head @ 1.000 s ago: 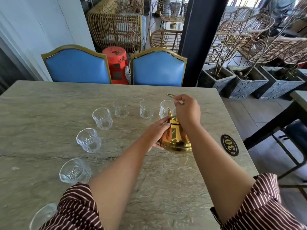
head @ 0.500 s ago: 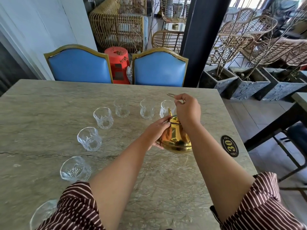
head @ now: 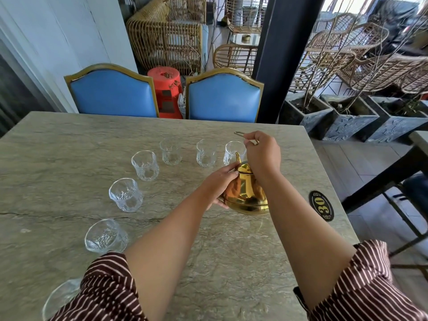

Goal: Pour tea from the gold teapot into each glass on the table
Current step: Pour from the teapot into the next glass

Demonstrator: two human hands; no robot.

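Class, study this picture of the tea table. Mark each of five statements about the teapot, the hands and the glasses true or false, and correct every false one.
1. The right hand grips the gold teapot by its handle. True.
2. The left hand rests flat on the table, away from the pot. False: it touches the pot's side and lid.
3. The spout points toward the nearest glass. True.
4. The chairs behind the table are red. False: they are blue with gold frames.
5. The glasses stand in one straight row. False: they curve in an arc.
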